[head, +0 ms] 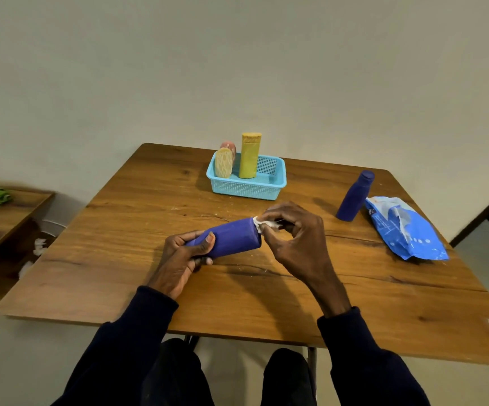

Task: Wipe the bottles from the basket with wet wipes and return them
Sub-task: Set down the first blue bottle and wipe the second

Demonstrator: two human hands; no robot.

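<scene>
Dark-sleeved left hand (pixel 183 259) grips purple bottle (pixel 231 237) at centre, right hand (pixel 293 238) pinches wipe (pixel 262 223) against its end, basket (pixel 246 190) above, dark bottle (pixel 354 197) and wipe pack (pixel 407 232) right.

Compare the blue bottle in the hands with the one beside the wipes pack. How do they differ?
The held bottle lies sideways; the free bottle stands upright. The left hand grips the held bottle, the right hand pinches a wipe at its end; no hand touches the free bottle. Both are blue.

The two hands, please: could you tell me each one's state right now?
Left hand: grips the purple bottle.
Right hand: pinches a white wipe.
</scene>
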